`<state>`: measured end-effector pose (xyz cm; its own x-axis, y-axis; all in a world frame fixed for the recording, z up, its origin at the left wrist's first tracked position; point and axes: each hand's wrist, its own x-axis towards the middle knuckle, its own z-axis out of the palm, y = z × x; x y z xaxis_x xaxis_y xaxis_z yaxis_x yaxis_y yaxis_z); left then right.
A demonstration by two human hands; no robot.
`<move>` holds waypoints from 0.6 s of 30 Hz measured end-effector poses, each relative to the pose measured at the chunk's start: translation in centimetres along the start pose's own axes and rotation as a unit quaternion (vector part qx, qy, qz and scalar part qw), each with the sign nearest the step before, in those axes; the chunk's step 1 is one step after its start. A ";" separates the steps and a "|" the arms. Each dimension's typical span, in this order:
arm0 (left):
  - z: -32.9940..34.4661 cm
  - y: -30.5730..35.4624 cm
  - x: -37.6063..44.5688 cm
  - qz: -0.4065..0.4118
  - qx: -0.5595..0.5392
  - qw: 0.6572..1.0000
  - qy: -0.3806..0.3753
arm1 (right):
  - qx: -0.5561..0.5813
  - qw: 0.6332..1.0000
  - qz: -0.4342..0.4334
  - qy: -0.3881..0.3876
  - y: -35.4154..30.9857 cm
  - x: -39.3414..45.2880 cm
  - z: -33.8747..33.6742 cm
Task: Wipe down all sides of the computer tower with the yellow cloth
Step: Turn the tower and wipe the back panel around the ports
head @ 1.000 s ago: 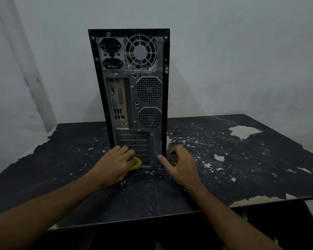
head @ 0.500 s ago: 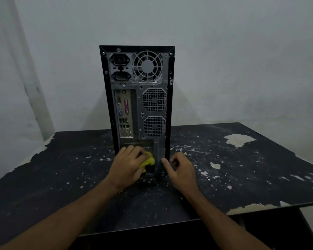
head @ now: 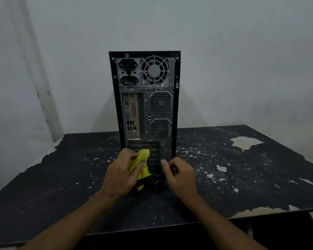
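Rear panel wipe, low end: tower [head: 145, 98] upright on the table [head: 242, 174], back facing camera.
Left hand [head: 120, 175] bunches the yellow cloth [head: 141, 164] in curled fingers at the bottom slots; right hand [head: 181, 175], loosely curled and holding nothing, sits at the lower right edge. Best to brace there, flatten the cloth, wipe upward, light over the fan grille [head: 154, 70].

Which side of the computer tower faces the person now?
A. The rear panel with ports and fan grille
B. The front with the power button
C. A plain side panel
A: the computer tower shows its fan grille and ports toward the camera.
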<state>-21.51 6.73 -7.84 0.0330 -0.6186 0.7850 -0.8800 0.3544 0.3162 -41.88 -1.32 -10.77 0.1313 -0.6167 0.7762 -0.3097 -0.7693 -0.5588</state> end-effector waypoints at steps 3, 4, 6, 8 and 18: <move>-0.3 2.6 0.8 -0.076 -0.143 0.987 0.023 | 0.080 0.996 0.012 -0.029 -4.1 0.4 1.5; -0.5 3.3 1.1 -0.089 -0.182 0.979 0.024 | 0.105 0.994 0.017 -0.033 -5.2 0.6 1.9; -0.7 4.0 1.6 -0.111 -0.214 0.970 0.029 | 0.143 0.989 0.028 -0.030 -6.6 1.1 2.8; -1.2 4.2 1.9 -0.114 -0.215 0.970 0.021 | 0.159 0.986 0.046 -0.018 -7.0 1.6 3.1; -2.2 -0.3 1.9 -0.191 -0.083 0.970 0.125 | 0.109 0.990 0.061 0.069 -5.2 4.0 1.2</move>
<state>-20.16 6.96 -5.25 0.4728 -0.5454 0.6921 -0.6940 0.2534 0.6739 -38.59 -0.02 -5.16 -0.0290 -0.6902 0.7230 -0.1034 -0.7174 -0.6890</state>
